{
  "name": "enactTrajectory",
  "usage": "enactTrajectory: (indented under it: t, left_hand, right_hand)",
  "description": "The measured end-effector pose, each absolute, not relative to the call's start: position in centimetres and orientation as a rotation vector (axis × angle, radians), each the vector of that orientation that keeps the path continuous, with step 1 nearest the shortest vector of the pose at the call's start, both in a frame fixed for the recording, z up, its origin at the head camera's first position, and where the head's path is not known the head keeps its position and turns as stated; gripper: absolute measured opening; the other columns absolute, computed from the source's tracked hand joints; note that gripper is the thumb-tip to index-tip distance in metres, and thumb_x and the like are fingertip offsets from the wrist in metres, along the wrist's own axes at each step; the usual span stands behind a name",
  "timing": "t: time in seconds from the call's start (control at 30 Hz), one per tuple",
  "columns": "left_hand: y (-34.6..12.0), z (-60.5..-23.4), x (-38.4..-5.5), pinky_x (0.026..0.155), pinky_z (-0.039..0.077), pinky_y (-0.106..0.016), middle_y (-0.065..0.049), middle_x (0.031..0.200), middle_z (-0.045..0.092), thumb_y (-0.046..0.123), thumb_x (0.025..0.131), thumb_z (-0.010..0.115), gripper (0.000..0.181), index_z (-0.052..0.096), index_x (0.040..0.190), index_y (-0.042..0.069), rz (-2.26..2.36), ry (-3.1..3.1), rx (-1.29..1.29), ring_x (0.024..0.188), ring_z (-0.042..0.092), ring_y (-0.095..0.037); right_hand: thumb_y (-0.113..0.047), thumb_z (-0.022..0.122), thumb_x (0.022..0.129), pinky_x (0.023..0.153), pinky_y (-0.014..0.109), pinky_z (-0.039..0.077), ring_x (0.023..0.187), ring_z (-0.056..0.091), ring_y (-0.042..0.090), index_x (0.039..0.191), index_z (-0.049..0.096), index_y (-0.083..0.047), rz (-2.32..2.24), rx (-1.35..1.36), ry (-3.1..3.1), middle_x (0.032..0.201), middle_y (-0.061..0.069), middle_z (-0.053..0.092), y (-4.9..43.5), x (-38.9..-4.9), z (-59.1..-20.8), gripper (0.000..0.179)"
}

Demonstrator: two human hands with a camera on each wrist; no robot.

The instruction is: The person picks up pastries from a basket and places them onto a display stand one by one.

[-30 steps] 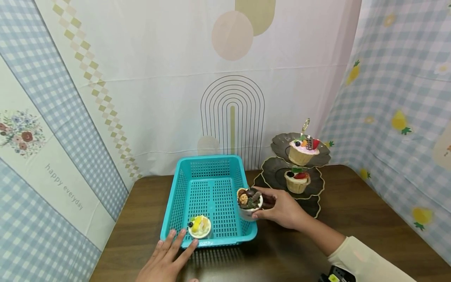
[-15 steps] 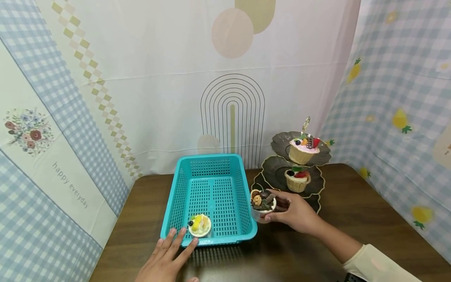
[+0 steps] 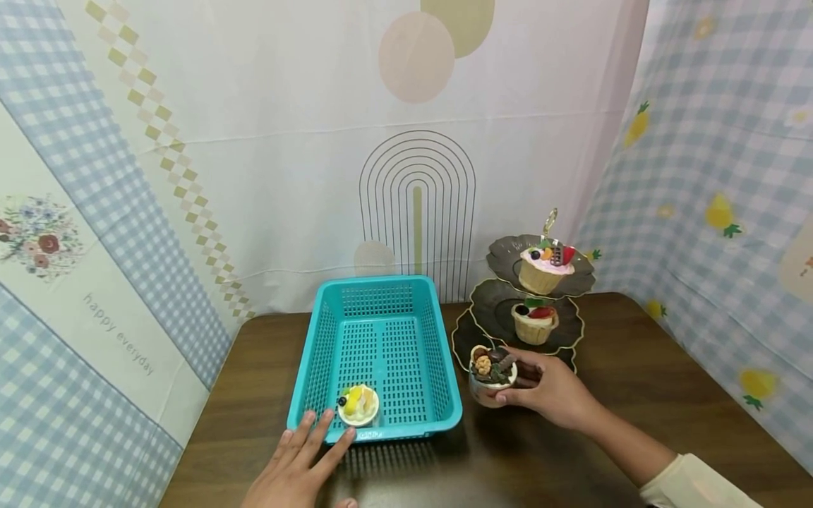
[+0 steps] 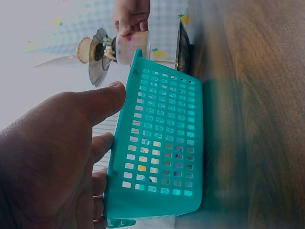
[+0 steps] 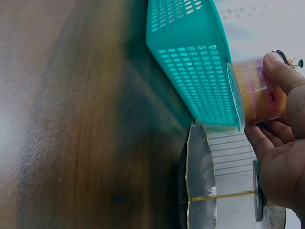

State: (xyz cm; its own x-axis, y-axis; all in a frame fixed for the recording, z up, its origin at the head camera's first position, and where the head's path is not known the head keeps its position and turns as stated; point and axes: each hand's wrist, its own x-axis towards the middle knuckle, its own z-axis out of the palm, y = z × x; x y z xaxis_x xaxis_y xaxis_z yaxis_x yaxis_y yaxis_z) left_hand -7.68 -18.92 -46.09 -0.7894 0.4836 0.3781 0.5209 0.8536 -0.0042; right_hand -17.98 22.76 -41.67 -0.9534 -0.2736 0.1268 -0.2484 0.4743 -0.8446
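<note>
My right hand (image 3: 551, 389) grips a clear dessert cup (image 3: 488, 395) topped with chocolate pieces and a walnut, its thumb on one side and fingers on the other. The cup is held above the table, right of the turquoise basket (image 3: 449, 353) and in front of the tiered stand (image 3: 502, 262). In the right wrist view, pink and tan layers show through the cup (image 5: 257, 90). My left hand (image 3: 295, 466) rests its spread fingertips on the basket's near-left rim. Inside the basket, near that rim, stands a cup dessert (image 3: 359, 408) with yellow fruit.
On the stand's top plate sits a tart (image 3: 543, 276) with pink cream. A strawberry-topped tart (image 3: 535, 328) is on its middle plate. The lowest plate (image 3: 465, 339) is partly hidden. Printed cloth (image 3: 286, 212) hangs behind the brown wooden table (image 3: 635, 381).
My right hand has carried the chocolate-topped cup rightward from over the basket's right rim to beside the basket, before the stand. The left hand has stayed on the rim.
</note>
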Motion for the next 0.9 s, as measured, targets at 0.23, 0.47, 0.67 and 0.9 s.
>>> enactTrajectory:
  t: [0.23,0.47,0.67,0.9]
  left_hand:
    - [-19.1,-46.3,-7.7,0.108,-0.015,-0.024,0.0,0.156,0.016,0.069,0.081,0.053,0.08,0.03,0.148,0.033,-0.13,-2.654,-0.744,0.141,0.016,-0.023]
    - [-19.0,-46.3,-7.7,0.108,-0.016,-0.023,0.0,0.156,0.016,0.07,0.081,0.052,0.08,0.028,0.148,0.034,-0.125,-2.663,-0.743,0.141,0.015,-0.024]
    - [-19.0,-46.3,-7.7,0.108,-0.016,-0.024,0.0,0.156,0.015,0.069,0.081,0.051,0.08,0.027,0.149,0.034,-0.121,-2.669,-0.748,0.141,0.015,-0.024]
    - [-19.1,-46.3,-7.8,0.108,-0.017,-0.024,-0.001,0.156,0.014,0.07,0.081,0.051,0.081,0.027,0.149,0.033,-0.101,-2.671,-0.757,0.141,0.014,-0.024]
  right_hand:
    - [-0.038,0.084,0.067,0.078,0.026,0.053,0.104,0.061,0.017,0.135,0.051,-0.008,-1.485,-0.478,2.702,0.123,0.013,0.059,23.6,-17.7,-42.7,0.081]
    - [-0.038,0.083,0.068,0.076,0.026,0.054,0.1,0.062,0.015,0.131,0.054,-0.007,-1.469,-0.455,2.718,0.119,0.012,0.061,24.5,-17.8,-43.7,0.076]
    - [-0.042,0.082,0.067,0.074,0.024,0.053,0.095,0.063,0.013,0.123,0.06,-0.007,-1.407,-0.393,2.799,0.112,0.007,0.064,25.2,-18.1,-44.5,0.069]
    - [-0.047,0.081,0.067,0.069,0.023,0.051,0.089,0.062,0.012,0.121,0.061,-0.004,-1.31,-0.285,2.891,0.104,0.005,0.066,25.8,-18.3,-44.9,0.071]
